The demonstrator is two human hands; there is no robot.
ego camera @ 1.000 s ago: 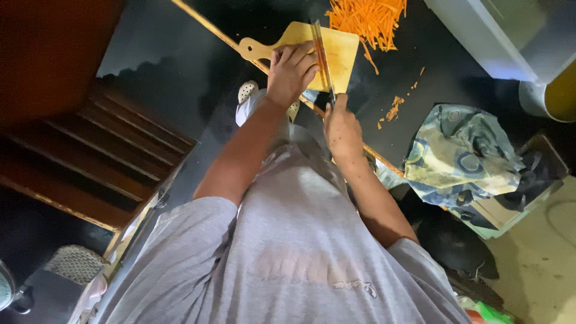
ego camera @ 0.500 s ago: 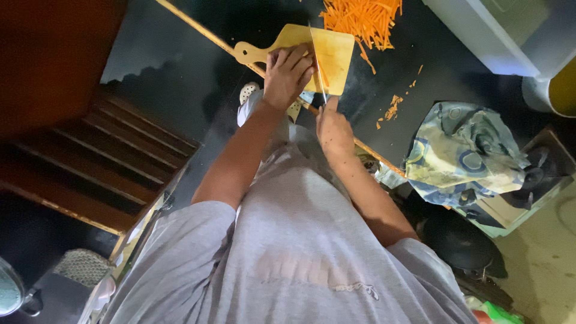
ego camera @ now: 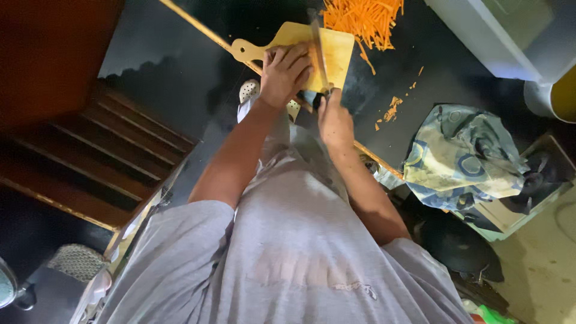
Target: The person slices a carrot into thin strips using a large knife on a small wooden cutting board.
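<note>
A light wooden cutting board [ego camera: 339, 57] with a round handle lies on the dark counter. My left hand [ego camera: 285, 72] rests on its near left part, fingers curled down over something I cannot see. My right hand [ego camera: 334, 120] grips the handle of a knife [ego camera: 317, 48]. The long blade runs across the board just right of my left fingers. A heap of thin orange carrot strips [ego camera: 366, 18] lies at the far edge of the board and spills onto the counter.
Loose carrot bits [ego camera: 393, 111] dot the counter to the right of the board. A blue and cream patterned cloth [ego camera: 462, 156] lies at the right. Behind it are a pale box [ego camera: 498, 36] and a yellow bucket [ego camera: 561, 90]. Dark wooden slats [ego camera: 102, 162] fill the left.
Both hands stay at the board, with the knife still beside my left fingers. My right hand has edged a little closer to the board.
</note>
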